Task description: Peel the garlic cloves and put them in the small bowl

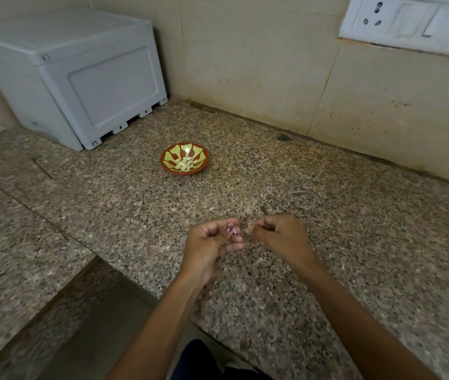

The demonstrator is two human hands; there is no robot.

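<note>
Step in hand: peeling, by the look of it. Left hand (212,242) pinches a small pale garlic clove (236,230) between thumb and curled fingers, above the near part of the granite counter (355,215). Right hand (281,237) sits just beside it, fingers curled, thumb and forefinger pressed together on what looks like a thin scrap of skin (250,229); too small and blurred to be sure. Both hands are off the counter, fingertips nearly touching.

Small bowl (184,162), red-brown with yellow-green pattern, stands further back on the counter, well apart from the hands. It holds a heap of peeled cloves (184,165) already, so the task looks well along. No unpeeled stock in view that I can make out.

Next move, my guess: strip the rest of the skin, then reach forward and drop the clove in the bowl. Needs a fine pinch, the clove is tiny and easy to fumble.

Around: grey plastic box (80,78) back left against the wall, socket and switch plate (410,23) top right. Pale flecks near the right wrist may be shed skin. Nothing lies between hands and bowl.
</note>
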